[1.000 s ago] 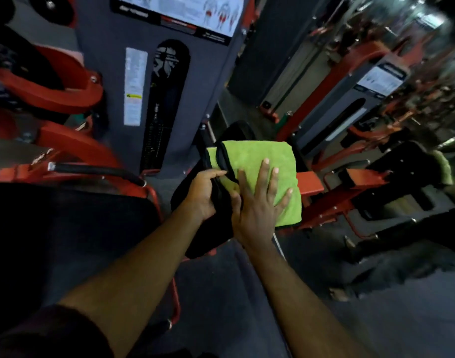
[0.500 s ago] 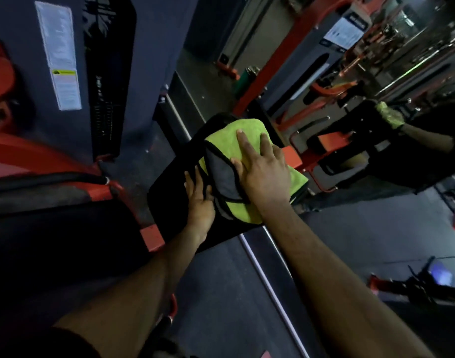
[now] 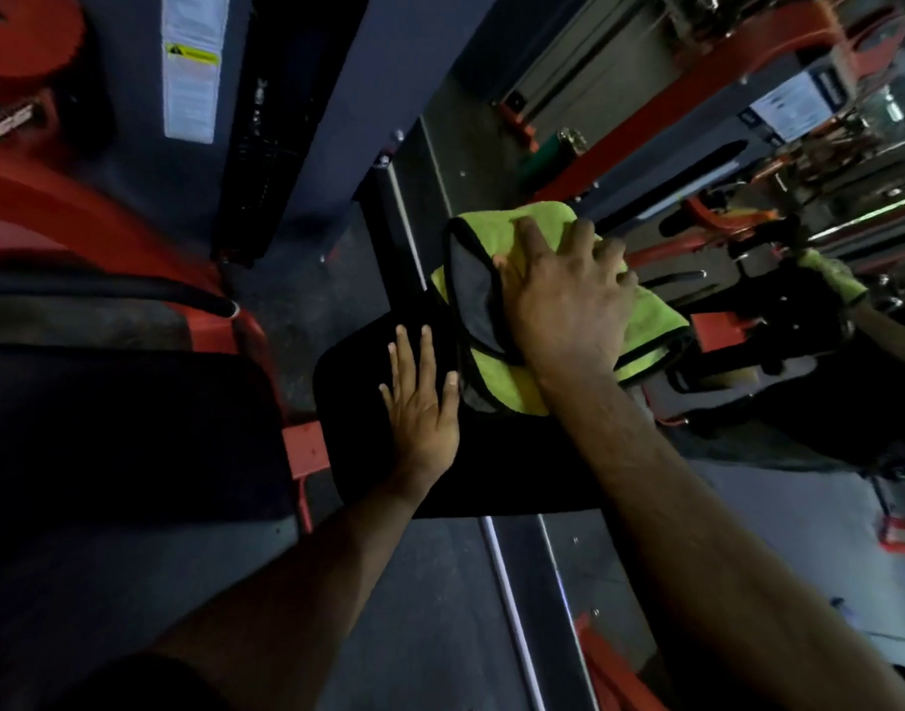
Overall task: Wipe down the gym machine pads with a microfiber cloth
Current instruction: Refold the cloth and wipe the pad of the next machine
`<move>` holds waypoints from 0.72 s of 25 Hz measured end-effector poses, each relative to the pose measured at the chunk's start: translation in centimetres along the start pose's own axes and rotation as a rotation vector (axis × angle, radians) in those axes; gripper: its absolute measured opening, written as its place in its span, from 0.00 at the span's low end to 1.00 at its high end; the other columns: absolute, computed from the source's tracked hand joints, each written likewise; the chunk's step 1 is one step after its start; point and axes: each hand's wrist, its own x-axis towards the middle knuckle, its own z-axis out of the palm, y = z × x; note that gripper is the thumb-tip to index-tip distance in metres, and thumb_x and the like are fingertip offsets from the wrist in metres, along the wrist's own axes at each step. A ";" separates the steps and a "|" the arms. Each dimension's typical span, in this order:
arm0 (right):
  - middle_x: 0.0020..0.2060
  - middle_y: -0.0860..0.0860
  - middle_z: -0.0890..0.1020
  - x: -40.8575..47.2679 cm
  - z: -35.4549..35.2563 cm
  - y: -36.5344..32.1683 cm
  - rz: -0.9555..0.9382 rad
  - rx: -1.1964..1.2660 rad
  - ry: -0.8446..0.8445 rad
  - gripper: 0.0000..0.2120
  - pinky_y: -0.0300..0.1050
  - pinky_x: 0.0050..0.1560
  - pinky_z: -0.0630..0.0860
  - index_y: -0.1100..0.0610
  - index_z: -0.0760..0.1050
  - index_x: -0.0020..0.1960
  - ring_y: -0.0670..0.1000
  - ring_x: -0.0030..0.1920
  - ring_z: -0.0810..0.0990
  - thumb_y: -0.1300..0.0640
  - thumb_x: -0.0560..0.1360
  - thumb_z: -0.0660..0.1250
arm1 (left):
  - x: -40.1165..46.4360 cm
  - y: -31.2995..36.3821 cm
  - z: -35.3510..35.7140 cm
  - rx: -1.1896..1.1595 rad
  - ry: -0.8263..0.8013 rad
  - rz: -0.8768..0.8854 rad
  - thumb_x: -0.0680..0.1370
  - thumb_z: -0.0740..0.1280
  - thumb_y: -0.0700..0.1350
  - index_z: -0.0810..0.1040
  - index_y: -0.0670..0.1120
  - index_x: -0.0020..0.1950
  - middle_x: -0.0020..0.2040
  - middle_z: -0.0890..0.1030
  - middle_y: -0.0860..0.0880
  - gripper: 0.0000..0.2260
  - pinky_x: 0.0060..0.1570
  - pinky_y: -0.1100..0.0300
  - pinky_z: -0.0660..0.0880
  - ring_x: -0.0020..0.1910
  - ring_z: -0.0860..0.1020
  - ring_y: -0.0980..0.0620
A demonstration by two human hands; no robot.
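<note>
Here both hands lie flat: right hand (image 3: pixel 568 300) on cloth (image 3: pixel 650 315), left hand (image 3: pixel 422 407) on pad (image 3: pixel 368 454)

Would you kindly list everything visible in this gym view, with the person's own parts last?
microfiber cloth: one, lime green with black edging, on the pad's far end
pad: one, black, centre
second pad: one, black, left
machine frame: red, left
weight stack housing: grey, upper left
warning label: one, white and yellow, on the housing
left hand: flat on the pad
right hand: pressing the cloth
</note>
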 end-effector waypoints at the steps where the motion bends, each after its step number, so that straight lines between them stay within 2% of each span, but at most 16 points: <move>1: 0.62 0.61 0.75 0.6 0.1 -0.7 0.001 -0.037 -0.011 0.23 0.69 0.57 0.72 0.50 0.71 0.69 0.66 0.61 0.72 0.38 0.81 0.56 | 0.1 -0.5 -0.2 -0.011 -0.008 -0.027 0.79 0.45 0.64 0.47 0.56 0.80 0.81 0.42 0.52 0.30 0.74 0.36 0.45 0.80 0.40 0.52; 4: 0.60 0.61 0.76 2.2 0.4 -2.7 -0.033 -0.167 -0.072 0.28 0.71 0.65 0.62 0.54 0.77 0.63 0.66 0.63 0.71 0.35 0.80 0.53 | 1.0 -1.8 -1.6 0.050 -0.073 -0.065 0.77 0.49 0.65 0.45 0.54 0.81 0.81 0.41 0.50 0.34 0.73 0.33 0.48 0.80 0.41 0.48; 7: 0.59 0.63 0.79 2.9 1.7 -5.5 -0.229 -0.286 -0.160 0.29 0.69 0.69 0.57 0.57 0.79 0.60 0.65 0.63 0.72 0.36 0.80 0.52 | 3.1 -3.8 -3.2 0.151 -0.214 -0.016 0.78 0.61 0.58 0.40 0.51 0.80 0.81 0.37 0.48 0.39 0.72 0.32 0.46 0.80 0.39 0.46; 9: 0.55 0.63 0.82 2.4 3.7 -8.1 -0.397 -0.285 -0.216 0.26 0.66 0.69 0.58 0.58 0.81 0.57 0.64 0.60 0.75 0.39 0.80 0.54 | 4.5 -5.3 -3.8 0.158 -0.276 0.018 0.76 0.64 0.57 0.40 0.46 0.80 0.81 0.38 0.46 0.43 0.73 0.31 0.47 0.80 0.40 0.45; 11: 0.51 0.62 0.83 1.4 5.6 -10.2 -0.488 -0.299 -0.259 0.26 0.64 0.68 0.63 0.60 0.82 0.55 0.63 0.57 0.76 0.41 0.81 0.54 | 5.2 -7.3 -4.2 0.125 -0.265 0.027 0.71 0.61 0.63 0.41 0.44 0.81 0.81 0.41 0.43 0.47 0.73 0.33 0.50 0.80 0.41 0.43; 15: 0.55 0.65 0.82 0.5 7.3 -11.8 -0.472 -0.343 -0.256 0.26 0.66 0.69 0.61 0.61 0.80 0.58 0.65 0.60 0.75 0.42 0.82 0.53 | 4.8 -10.6 -4.6 0.099 -0.270 -0.134 0.62 0.57 0.70 0.40 0.45 0.81 0.80 0.37 0.44 0.55 0.77 0.44 0.48 0.79 0.39 0.45; 17: 0.54 0.63 0.82 0.3 8.3 -12.8 -0.526 -0.345 -0.246 0.25 0.64 0.69 0.63 0.59 0.81 0.57 0.64 0.58 0.77 0.43 0.82 0.53 | 4.6 -11.6 -4.0 -0.053 -0.217 -0.078 0.65 0.61 0.69 0.42 0.46 0.81 0.81 0.40 0.45 0.53 0.78 0.47 0.46 0.80 0.41 0.47; 18: 0.54 0.62 0.83 0.1 8.9 -13.6 -0.564 -0.317 -0.247 0.23 0.62 0.67 0.64 0.58 0.81 0.56 0.63 0.57 0.77 0.44 0.82 0.53 | 4.4 -12.1 -3.7 -0.114 -0.171 -0.049 0.67 0.64 0.68 0.43 0.46 0.81 0.81 0.43 0.45 0.52 0.78 0.46 0.47 0.80 0.43 0.47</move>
